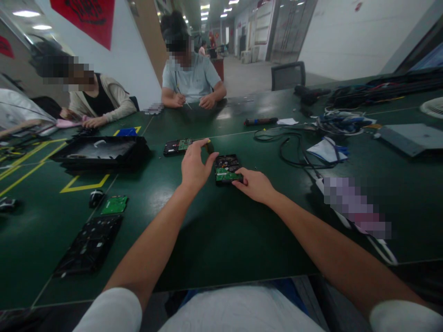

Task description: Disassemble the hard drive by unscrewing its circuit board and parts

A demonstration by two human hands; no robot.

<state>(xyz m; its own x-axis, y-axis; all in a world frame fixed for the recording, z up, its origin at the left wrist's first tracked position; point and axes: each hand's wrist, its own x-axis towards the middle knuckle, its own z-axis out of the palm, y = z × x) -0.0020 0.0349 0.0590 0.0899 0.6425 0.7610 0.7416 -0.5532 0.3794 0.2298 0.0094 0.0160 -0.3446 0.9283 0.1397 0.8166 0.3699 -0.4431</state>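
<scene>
A hard drive (pixel 226 162) with a green circuit board (pixel 224 174) on its near part lies on the dark green table in front of me. My right hand (pixel 254 183) grips the drive's near right edge between thumb and fingers. Just left of and above the drive, my left hand (pixel 197 167) holds a small dark object (pixel 209 147) between thumb and forefinger; what it is cannot be made out. Behind my left hand lies a second hard drive (pixel 175 146), its green board facing up.
Black trays (pixel 100 152), a loose green board (pixel 115 204) and a black panel (pixel 88 244) lie left. Cables (pixel 290 143), a cloth (pixel 327 150) and a grey metal box (pixel 413 138) are right. Two people sit across the table, another far left.
</scene>
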